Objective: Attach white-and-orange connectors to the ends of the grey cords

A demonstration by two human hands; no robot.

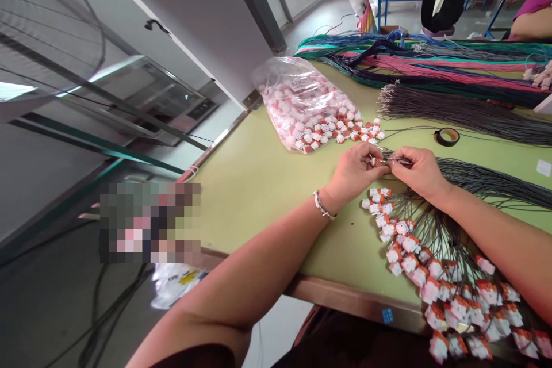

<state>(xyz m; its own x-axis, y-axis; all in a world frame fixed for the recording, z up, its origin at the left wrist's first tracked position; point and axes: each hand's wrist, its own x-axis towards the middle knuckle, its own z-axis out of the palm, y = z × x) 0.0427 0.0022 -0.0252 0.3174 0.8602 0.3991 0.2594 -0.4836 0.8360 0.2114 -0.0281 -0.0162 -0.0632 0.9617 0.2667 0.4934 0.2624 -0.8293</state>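
Observation:
My left hand [354,169] pinches a small white-and-orange connector [376,161] between thumb and fingers. Close against it, my right hand [416,169] is closed on the thin end of a dark wire [394,160], whose tip points at the connector. Whether the tip sits inside the connector cannot be made out. Below my hands, many dark wires fitted with white-and-orange connectors [409,261] fan out over the table's front edge. A bundle of dark wires [483,175] runs off to the right behind my right hand.
A clear plastic bag [297,89] of connectors lies beyond my left hand, with loose connectors [345,126] at its mouth. A roll of black tape [447,137] sits farther right. Bundles of coloured wires [440,63] and dark wires [431,106] cover the green table's [241,184] far side.

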